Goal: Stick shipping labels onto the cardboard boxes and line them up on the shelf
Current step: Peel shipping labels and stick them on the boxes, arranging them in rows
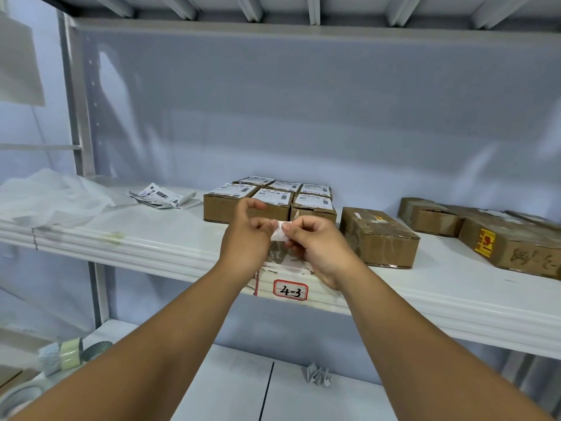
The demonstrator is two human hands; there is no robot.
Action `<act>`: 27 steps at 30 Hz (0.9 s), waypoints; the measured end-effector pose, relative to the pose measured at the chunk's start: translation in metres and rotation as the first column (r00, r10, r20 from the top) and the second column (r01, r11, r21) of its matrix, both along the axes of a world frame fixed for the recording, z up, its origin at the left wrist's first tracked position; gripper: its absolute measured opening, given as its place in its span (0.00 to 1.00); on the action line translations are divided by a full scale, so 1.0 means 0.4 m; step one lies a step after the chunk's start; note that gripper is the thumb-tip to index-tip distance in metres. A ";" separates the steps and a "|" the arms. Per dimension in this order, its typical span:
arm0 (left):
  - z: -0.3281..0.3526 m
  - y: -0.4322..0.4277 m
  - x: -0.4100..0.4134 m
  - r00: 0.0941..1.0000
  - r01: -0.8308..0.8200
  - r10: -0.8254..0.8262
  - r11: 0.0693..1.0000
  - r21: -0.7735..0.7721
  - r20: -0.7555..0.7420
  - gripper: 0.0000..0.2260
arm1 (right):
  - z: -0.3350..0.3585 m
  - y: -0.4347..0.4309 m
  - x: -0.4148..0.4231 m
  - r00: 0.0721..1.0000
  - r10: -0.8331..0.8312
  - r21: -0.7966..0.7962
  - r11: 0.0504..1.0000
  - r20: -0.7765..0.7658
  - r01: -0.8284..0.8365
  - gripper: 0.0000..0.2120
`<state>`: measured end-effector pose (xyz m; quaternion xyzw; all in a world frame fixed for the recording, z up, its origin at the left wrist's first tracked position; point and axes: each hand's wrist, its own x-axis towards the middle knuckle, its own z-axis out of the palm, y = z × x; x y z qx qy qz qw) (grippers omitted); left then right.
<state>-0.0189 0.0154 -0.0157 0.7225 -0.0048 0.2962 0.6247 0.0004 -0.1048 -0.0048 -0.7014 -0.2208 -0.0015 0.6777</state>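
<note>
Your left hand (pixel 247 235) and right hand (pixel 315 247) pinch a shipping label (pixel 278 233) above the shelf (pixel 158 238), before six labelled cardboard boxes (pixel 268 202).

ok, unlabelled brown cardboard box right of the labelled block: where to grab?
Unlabelled brown cardboard box: likely come from above at its near end, fingers across the narrow width on the two long side walls. It lies flat, long axis pointing away, and both sides are free there.

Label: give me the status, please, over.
Left grip and right grip both pinch the label. Six boxes labelled; nearest bare box to their right. No obstacle seen.
</note>
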 end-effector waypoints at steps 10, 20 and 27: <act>0.015 0.004 0.003 0.995 0.065 -0.074 0.989 -0.129 -0.069 0.11 | -0.001 -0.001 0.001 0.999 -0.028 0.026 0.999 0.026 0.028 0.17; 0.030 -0.004 0.006 0.995 0.018 -0.036 0.981 -0.192 -0.094 0.12 | -0.003 -0.003 0.008 1.000 -0.015 0.069 0.998 -0.014 0.016 0.17; 0.044 -0.002 0.006 0.991 0.015 -0.048 0.970 -0.244 -0.128 0.13 | -0.004 -0.001 0.007 1.000 -0.016 0.074 0.997 -0.021 0.018 0.17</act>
